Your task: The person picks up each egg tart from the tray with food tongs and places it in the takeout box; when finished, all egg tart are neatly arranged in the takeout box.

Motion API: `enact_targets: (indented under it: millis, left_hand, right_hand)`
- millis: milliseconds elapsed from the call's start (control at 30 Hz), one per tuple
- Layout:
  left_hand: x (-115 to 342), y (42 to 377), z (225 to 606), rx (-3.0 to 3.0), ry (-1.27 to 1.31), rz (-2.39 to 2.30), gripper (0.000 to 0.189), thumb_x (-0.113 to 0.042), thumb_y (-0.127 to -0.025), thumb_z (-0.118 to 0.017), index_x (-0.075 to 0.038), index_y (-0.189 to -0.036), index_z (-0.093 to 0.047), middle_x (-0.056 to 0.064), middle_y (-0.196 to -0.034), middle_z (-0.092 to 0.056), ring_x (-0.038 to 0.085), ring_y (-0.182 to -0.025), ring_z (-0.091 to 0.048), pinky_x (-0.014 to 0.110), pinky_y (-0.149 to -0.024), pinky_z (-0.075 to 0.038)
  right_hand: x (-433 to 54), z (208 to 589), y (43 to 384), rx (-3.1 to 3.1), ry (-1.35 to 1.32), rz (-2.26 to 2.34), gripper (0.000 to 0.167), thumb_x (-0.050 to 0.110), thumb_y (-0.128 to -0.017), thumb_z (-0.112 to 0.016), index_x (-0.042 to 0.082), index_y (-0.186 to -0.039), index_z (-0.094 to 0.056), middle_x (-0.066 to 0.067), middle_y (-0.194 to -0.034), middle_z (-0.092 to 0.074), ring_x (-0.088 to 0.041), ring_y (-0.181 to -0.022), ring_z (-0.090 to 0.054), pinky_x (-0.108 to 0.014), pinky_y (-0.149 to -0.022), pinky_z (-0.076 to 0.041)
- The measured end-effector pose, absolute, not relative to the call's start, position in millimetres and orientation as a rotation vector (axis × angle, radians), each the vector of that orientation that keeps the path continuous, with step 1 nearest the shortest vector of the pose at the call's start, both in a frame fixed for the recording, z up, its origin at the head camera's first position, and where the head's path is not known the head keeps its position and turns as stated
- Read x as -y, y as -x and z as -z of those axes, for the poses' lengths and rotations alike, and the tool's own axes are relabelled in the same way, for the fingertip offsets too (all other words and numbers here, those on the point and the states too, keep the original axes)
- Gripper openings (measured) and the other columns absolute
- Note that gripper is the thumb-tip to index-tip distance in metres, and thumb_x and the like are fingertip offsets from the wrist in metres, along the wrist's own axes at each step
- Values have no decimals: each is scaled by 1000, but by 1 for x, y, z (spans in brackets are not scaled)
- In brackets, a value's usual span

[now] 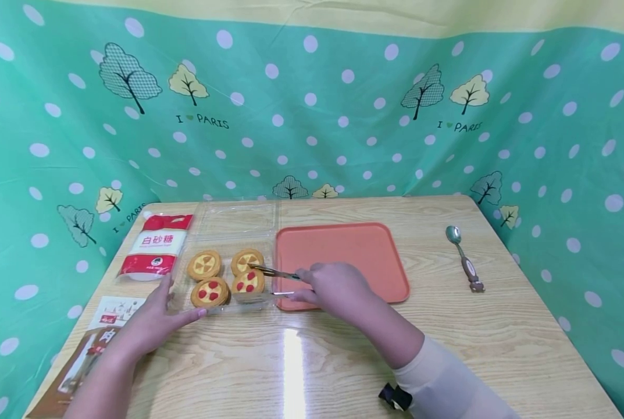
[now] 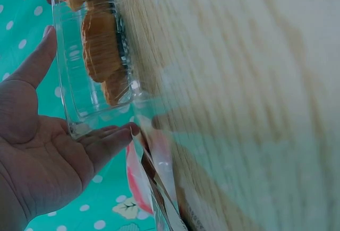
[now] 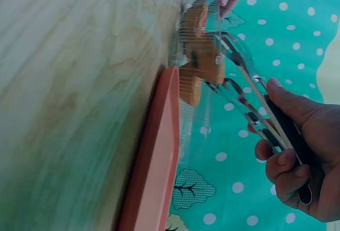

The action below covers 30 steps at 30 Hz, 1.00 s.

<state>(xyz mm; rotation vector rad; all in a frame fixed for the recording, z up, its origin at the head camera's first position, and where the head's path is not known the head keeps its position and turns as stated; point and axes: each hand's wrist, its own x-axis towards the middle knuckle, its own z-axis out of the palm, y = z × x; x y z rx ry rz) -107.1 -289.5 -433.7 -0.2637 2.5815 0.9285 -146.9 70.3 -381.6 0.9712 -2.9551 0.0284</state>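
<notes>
A clear plastic box [image 1: 238, 220] stands with its lid folded back and holds several round tarts [image 1: 205, 265], some topped with red pieces, others with a wedge pattern. At its near left corner my left hand [image 1: 152, 323] rests, thumb on the front rim, fingers fairly straight along the side. My right hand [image 1: 338, 291] grips metal tongs [image 3: 276, 119] with dark handles. The tongs' arms are spread, one on each side of the near right red-topped tart [image 1: 249, 281]; I cannot tell whether they press on it.
Right beside the box lies a pink tray [image 1: 338, 244]. A spoon [image 1: 462, 256] with a bear-shaped handle end is at the far right. On the left are a red and white sugar bag [image 1: 156, 247] and a brown packet [image 1: 76, 361]. A polka-dot curtain [image 1: 312, 116] hangs around the table.
</notes>
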Motion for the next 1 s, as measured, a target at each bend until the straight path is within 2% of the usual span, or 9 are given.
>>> enact_targets:
  millis: [133, 367, 500, 700, 900, 1000]
  left_hand:
    - [289, 107, 434, -2588, 257, -929, 132, -74, -75, -65, -15, -154, 22, 37, -156, -11, 60, -139, -15, 77, -103, -21]
    - [290, 107, 434, -2594, 251, -933, 132, -74, -75, -66, -15, -154, 22, 36, -157, -9, 60, -140, -15, 77, -103, -20]
    - [291, 108, 435, -2590, 256, -928, 132, -75, -74, -65, -16, -153, 23, 36, -157, -10, 60, -139, -15, 77, -103, -21]
    - [291, 108, 435, -2590, 259, -926, 133, -75, -73, -66, -16, -153, 23, 36, -157, -10, 60, -140, -16, 77, -103, -22]
    - [290, 107, 435, -2600, 246, -933, 133, -74, -74, -66, -14, -153, 22, 36, -158, -8, 60, -140, -15, 76, -104, -21]
    - [290, 107, 436, -2593, 253, -935, 133, -74, -74, -66, -15, -153, 23, 35, -158, -6, 60, -140, -13, 77, -104, -20]
  right_hand:
    - [-67, 377, 148, 2953, -983, 16, 51, 64, -91, -54, 27, -123, -68, 8, -72, -56, -9, -51, -45, -25, -40, -37]
    - [-64, 370, 150, 2973, -971, 72, 52, 66, -89, -55, 27, -121, -68, 7, -73, -56, -10, -51, -46, -26, -39, -37]
    - [-65, 367, 151, 3006, -951, 58, 58, 67, -88, -56, 26, -127, -66, 5, -80, -61, -11, -53, -48, -27, -40, -38]
    - [-70, 363, 152, 3017, -924, 55, 65, 70, -86, -55, 26, -135, -60, 0, -102, -69, -13, -57, -54, -28, -43, -42]
    - [-80, 364, 154, 2976, -884, -34, 64, 68, -86, -58, 24, -133, -61, -1, -99, -68, -11, -52, -50, -26, -42, -39]
    - [-86, 364, 156, 2977, -852, -87, 64, 66, -86, -60, 24, -134, -61, -2, -103, -68, -12, -57, -57, -25, -44, -41]
